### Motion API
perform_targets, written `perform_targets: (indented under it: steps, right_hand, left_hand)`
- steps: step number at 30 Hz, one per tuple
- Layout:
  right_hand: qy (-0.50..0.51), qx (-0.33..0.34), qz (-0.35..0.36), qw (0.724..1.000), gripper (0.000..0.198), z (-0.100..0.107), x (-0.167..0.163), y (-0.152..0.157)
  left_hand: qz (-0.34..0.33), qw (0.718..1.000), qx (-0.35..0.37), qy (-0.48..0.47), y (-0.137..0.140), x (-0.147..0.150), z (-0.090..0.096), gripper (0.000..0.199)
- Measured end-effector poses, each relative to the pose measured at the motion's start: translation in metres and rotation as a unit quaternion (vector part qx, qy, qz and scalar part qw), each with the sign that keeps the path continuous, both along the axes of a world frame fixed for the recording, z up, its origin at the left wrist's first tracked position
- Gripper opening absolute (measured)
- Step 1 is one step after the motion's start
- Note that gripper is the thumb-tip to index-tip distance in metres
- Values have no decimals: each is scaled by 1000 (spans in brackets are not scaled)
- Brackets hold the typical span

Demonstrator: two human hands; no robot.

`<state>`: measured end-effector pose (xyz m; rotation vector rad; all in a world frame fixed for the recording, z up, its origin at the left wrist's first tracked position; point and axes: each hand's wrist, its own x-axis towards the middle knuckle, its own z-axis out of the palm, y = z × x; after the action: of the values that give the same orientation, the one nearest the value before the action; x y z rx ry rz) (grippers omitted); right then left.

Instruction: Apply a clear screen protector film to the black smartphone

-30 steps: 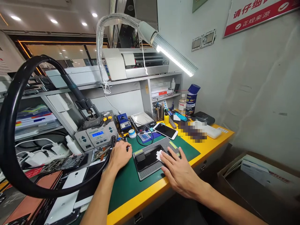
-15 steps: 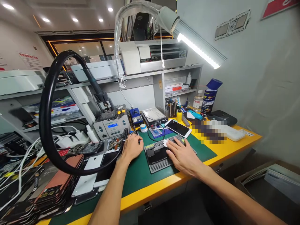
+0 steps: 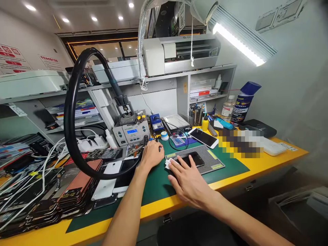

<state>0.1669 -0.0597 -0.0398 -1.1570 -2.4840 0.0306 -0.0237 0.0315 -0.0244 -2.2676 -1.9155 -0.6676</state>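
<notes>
A phone with a black screen [image 3: 195, 158] lies on a grey perforated mat [image 3: 208, 163]. Over the phone's left part rests my right hand [image 3: 188, 179], palm down with fingers spread. Its fingertips press a folded white wipe [image 3: 169, 164] that sticks out at their left side; the part of the screen beneath is hidden. My left hand [image 3: 153, 153] rests on the green work mat [image 3: 160, 182] to the left of the perforated one. Its fingers are curled, and a small dark thing shows by the fingertips, too little of it to name.
A black hose [image 3: 69, 126] loops up at the left from a soldering station [image 3: 132, 133]. Stacked phone parts [image 3: 74, 194] and a white phone [image 3: 106, 181] lie left of my arm. Behind the mat is a white-framed phone [image 3: 204, 137]. A lit lamp [image 3: 238, 41] hangs above.
My right hand has slid left along the phone with the wipe, baring the right part of the screen and mat. My left hand stays in place. The whole view has shifted.
</notes>
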Motion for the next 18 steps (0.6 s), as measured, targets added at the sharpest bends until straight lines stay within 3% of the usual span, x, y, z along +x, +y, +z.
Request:
perform_targets:
  steps: [8,18]
  right_hand:
    - [12,-14,-1,1000,50,-2,10,-7]
    - [-11,44,-120,992,49,-6,64,13]
  left_hand:
    - [-15,1000,13,-4,4,-5,-6,25]
    - [-21,1000,12,1,6,-7,-11,25]
